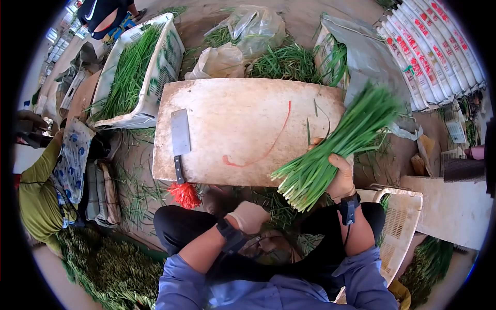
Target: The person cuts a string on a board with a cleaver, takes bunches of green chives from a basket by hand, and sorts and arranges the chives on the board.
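Observation:
My right hand [341, 178] is wrapped round a thick bundle of green stalks [336, 147], above the right end of a pale board [227, 119]. The pale cut ends point down and left, the leafy tips up and right. Near my lap, off the board's front edge, is my left hand [249, 217]; its fingers are turned away and hard to make out. A cleaver [180, 132] lies on the left of the board, its black handle toward me beside a red tuft [184, 195]. A red strip [281, 129] and a few loose leaves lie on the board.
A white crate [143, 98] of green stalks stands at the back left. Plastic bags [222, 62] and loose greens lie behind the board. Another crate [403, 222] is at my right. A person in a green sleeve [39, 165] is at the left; another person is at the top left.

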{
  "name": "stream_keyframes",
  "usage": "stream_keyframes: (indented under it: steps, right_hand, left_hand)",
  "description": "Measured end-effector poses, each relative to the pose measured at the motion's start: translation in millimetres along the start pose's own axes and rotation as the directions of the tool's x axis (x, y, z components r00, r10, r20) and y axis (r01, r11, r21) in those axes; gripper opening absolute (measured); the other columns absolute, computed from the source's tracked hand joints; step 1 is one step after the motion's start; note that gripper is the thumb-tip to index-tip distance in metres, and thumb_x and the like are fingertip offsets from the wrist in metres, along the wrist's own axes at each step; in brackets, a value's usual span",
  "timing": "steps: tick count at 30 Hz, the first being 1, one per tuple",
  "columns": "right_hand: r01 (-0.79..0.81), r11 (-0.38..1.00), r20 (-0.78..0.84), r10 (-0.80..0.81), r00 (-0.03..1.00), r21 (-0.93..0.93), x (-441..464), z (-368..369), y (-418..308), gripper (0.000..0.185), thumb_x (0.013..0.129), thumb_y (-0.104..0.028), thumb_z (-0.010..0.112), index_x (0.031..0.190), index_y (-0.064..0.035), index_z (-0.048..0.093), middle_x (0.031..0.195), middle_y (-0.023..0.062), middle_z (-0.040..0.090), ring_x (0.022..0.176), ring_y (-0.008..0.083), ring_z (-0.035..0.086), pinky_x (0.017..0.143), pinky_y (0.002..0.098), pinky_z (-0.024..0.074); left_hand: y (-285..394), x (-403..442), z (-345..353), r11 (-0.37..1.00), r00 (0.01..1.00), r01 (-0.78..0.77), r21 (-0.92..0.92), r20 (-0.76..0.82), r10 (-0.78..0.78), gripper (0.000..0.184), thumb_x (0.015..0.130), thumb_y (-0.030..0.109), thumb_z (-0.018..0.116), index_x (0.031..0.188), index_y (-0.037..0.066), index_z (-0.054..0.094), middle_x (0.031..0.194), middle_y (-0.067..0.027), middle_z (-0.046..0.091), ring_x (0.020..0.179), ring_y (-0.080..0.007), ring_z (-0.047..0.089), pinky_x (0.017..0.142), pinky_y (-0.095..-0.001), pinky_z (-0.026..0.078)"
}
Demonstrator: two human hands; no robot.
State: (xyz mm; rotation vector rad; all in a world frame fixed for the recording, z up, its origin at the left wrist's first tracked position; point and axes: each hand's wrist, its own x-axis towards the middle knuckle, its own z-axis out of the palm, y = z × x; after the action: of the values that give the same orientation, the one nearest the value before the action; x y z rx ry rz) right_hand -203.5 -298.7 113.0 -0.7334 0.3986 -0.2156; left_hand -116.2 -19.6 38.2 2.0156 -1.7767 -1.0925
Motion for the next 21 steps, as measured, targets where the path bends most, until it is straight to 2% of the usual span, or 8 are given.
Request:
stream_keyframes:
  steps: [1, 3, 5, 8, 12, 17, 18, 21]
  right_hand:
    - [-0.031, 0.998, -0.044, 0.029, 0.999, -0.047, 2.7, 3.3, 2.8, 0.056, 0.09, -0.023, 0.073, 0.139, 0.0007, 0.061, 0.125, 0.0144, 0.072, 0.115, 0.0282, 0.068, 0.104, 0.0438, 0.0541]
    - [-0.095, 0.986, -0.135, 0.077, 0.988, -0.137, 8.8, 8.8, 5.7, 0.052, 0.09, -0.024, 0.073, 0.135, 0.0009, 0.064, 0.117, 0.0135, 0.073, 0.109, 0.0262, 0.07, 0.101, 0.0426, 0.0555]
    - [-0.127, 0.974, -0.16, 0.097, 0.982, -0.188, 16.2, 13.8, 9.1, 0.04, 0.091, -0.014, 0.073, 0.128, -0.0004, 0.066, 0.112, 0.0112, 0.074, 0.103, 0.025, 0.072, 0.094, 0.0403, 0.0585]
    - [-0.165, 0.957, -0.188, 0.121, 0.975, -0.239, 23.7, 30.4, 15.7, 0.026, 0.091, -0.004, 0.075, 0.116, -0.0014, 0.069, 0.103, 0.0073, 0.074, 0.091, 0.0216, 0.073, 0.082, 0.0363, 0.0612]
    - [-0.14, 0.909, -0.192, 0.068, 0.979, -0.392, 43.2, 39.5, 30.9, 0.022, 0.091, -0.003, 0.076, 0.113, -0.0016, 0.072, 0.099, 0.005, 0.075, 0.084, 0.0189, 0.073, 0.077, 0.0351, 0.061]
    - [-0.199, 0.799, -0.166, 0.126, 0.978, -0.567, 68.7, 45.5, 49.0, 0.029, 0.09, -0.013, 0.081, 0.115, -0.0001, 0.074, 0.106, 0.0081, 0.077, 0.096, 0.0187, 0.073, 0.086, 0.034, 0.0592]
    - [-0.172, 0.757, -0.14, 0.108, 0.984, -0.63, 76.5, 48.0, 55.6, 0.032, 0.09, -0.016, 0.082, 0.117, 0.0003, 0.074, 0.108, 0.0087, 0.078, 0.099, 0.0189, 0.073, 0.088, 0.034, 0.0587]
    - [-0.144, 0.533, -0.118, 0.081, 0.99, -0.834, 89.3, 52.5, 71.7, 0.064, 0.091, -0.031, 0.085, 0.141, 0.0008, 0.061, 0.122, 0.0132, 0.075, 0.112, 0.0253, 0.072, 0.098, 0.0361, 0.0559]
  left_hand:
    - [-4.5, -4.7, -0.2, 0.998, 0.998, 0.05, 0.048, -0.028, -0.049, 0.017, 0.09, 0.027, 0.068, 0.097, 0.013, 0.074, 0.083, -0.0138, 0.073, 0.082, -0.0399, 0.072, 0.07, -0.0535, 0.056]
    - [-15.9, -4.4, -11.3, 0.981, 0.959, 0.129, -0.144, -0.234, -0.16, 0.026, 0.091, 0.033, 0.071, 0.108, 0.013, 0.073, 0.091, -0.0164, 0.073, 0.09, -0.0389, 0.073, 0.075, -0.0515, 0.057]
    - [-18.3, -4.0, -24.6, 0.964, 0.797, 0.177, -0.2, -0.545, -0.26, 0.028, 0.09, 0.028, 0.074, 0.112, 0.011, 0.072, 0.094, -0.0179, 0.073, 0.09, -0.04, 0.072, 0.077, -0.0512, 0.057]
    - [-38.5, -7.1, -34.2, 0.948, 0.782, 0.202, -0.247, -0.542, -0.308, 0.031, 0.088, 0.024, 0.077, 0.113, 0.007, 0.071, 0.101, -0.0204, 0.071, 0.094, -0.0423, 0.07, 0.081, -0.0526, 0.056]
    - [-56.8, -13.3, -32.6, 0.944, 0.709, 0.313, -0.102, -0.637, -0.303, 0.036, 0.085, 0.021, 0.078, 0.115, 0.003, 0.069, 0.109, -0.0212, 0.069, 0.101, -0.0432, 0.066, 0.084, -0.0537, 0.055]
    - [-73.5, -24.5, -44.5, 0.854, 0.587, 0.505, -0.123, -0.677, -0.444, 0.04, 0.084, 0.018, 0.077, 0.12, 0.003, 0.066, 0.111, -0.02, 0.068, 0.102, -0.0437, 0.064, 0.085, -0.0544, 0.054]
    - [-77.3, -24.5, -41.3, 0.871, 0.554, 0.47, -0.14, -0.722, -0.415, 0.039, 0.092, 0.017, 0.076, 0.126, 0.002, 0.066, 0.115, -0.0165, 0.07, 0.1, -0.0354, 0.067, 0.084, -0.0486, 0.055]
    - [-92.7, -7.7, -27.1, 0.738, 0.471, -0.089, -0.669, -0.681, -0.561, 0.06, 0.098, 0.019, 0.073, 0.15, -0.005, 0.052, 0.131, -0.0259, 0.069, 0.114, -0.0351, 0.068, 0.097, -0.0434, 0.055]
